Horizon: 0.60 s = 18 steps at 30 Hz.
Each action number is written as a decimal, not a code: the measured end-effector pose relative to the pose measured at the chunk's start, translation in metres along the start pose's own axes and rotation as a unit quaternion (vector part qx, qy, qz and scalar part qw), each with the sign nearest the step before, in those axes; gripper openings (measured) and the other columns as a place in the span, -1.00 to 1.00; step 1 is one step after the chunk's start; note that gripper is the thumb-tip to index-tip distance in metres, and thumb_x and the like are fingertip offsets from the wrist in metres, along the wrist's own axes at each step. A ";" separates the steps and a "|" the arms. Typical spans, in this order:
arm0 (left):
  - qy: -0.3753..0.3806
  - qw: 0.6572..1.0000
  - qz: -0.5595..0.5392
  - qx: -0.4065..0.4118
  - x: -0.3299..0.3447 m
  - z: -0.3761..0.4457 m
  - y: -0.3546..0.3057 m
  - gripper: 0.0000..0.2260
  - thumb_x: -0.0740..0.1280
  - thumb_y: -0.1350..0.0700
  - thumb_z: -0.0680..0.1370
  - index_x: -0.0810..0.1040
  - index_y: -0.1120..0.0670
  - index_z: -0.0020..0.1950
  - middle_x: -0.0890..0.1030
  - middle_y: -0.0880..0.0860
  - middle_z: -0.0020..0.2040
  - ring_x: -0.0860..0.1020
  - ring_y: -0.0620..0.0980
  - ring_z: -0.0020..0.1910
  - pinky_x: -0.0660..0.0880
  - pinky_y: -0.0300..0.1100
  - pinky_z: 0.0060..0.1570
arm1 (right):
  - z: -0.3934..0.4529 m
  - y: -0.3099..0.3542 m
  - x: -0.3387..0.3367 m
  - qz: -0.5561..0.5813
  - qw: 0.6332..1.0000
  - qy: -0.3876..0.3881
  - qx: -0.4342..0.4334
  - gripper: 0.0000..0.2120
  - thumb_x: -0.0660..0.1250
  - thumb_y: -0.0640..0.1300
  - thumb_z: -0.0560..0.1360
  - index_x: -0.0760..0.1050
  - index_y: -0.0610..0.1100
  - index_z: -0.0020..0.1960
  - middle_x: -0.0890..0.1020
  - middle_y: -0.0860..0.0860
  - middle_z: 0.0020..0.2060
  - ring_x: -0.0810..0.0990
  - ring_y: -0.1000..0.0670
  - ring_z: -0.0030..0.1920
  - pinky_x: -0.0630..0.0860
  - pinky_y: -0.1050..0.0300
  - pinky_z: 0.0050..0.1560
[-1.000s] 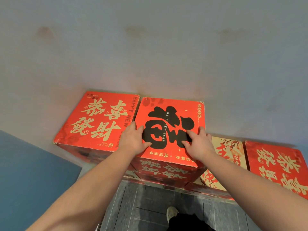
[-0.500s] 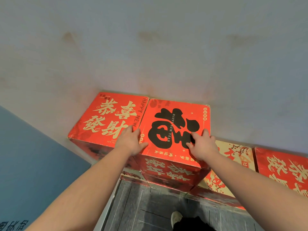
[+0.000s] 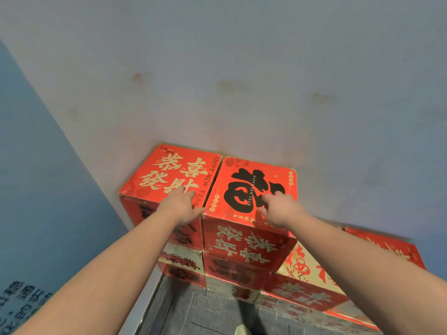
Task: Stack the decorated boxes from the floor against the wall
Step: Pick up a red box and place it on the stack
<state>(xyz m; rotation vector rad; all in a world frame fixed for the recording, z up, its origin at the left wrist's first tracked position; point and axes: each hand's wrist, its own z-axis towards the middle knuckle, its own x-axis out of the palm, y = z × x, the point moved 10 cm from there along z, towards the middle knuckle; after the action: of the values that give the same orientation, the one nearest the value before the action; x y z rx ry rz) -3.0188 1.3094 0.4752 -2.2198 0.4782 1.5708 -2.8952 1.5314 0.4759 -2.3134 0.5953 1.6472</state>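
Both hands lie flat with fingers relaxed, grasping nothing: the right hand (image 3: 278,209) presses the black-character box (image 3: 251,189) on top of the stack at the wall (image 3: 242,68), left hand (image 3: 180,205) over its seam with the neighbouring gold-lettered box (image 3: 169,175)

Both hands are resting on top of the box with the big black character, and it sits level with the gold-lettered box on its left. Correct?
Not quite. In the head view only the right hand rests on the box with the big black character. The left hand lies on the gold-lettered box beside it, near the seam. The two tops do sit level, side by side against the wall.
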 end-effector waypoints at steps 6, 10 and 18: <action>-0.015 1.000 0.001 -0.026 -0.019 -0.070 0.038 -0.35 0.16 -0.30 0.53 0.20 0.01 0.52 0.12 0.14 0.53 0.16 0.18 0.48 0.22 0.11 0.42 | -0.053 0.074 -0.023 -0.047 0.994 -0.026 -0.100 -0.54 0.11 0.17 0.59 0.34 -0.04 0.40 0.45 -0.14 0.30 0.37 -0.22 0.33 0.45 -0.16 0.24; -0.041 0.996 0.001 -0.075 -0.029 -0.128 0.073 -0.40 0.20 -0.27 0.52 0.29 0.00 0.47 0.24 0.13 0.46 0.27 0.15 0.42 0.30 0.08 0.37 | -0.083 0.132 -0.034 -0.068 0.979 -0.047 -0.185 -0.54 0.11 0.18 0.59 0.36 -0.05 0.38 0.47 -0.14 0.27 0.39 -0.20 0.31 0.43 -0.17 0.25; -0.038 0.963 -0.020 -0.265 0.003 -0.298 0.136 -0.43 0.17 -0.25 0.55 0.29 0.02 0.47 0.25 0.14 0.44 0.28 0.16 0.41 0.30 0.06 0.36 | -0.158 0.227 -0.007 -0.090 0.929 -0.036 -0.357 -0.56 0.11 0.19 0.59 0.37 -0.06 0.33 0.48 -0.15 0.23 0.42 -0.21 0.26 0.46 -0.13 0.19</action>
<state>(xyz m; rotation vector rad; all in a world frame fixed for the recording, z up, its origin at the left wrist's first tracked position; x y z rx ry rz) -2.8389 1.0453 0.5484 -2.5061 -0.0222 1.9244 -2.8676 1.2652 0.5450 -2.6314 -0.2974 2.0826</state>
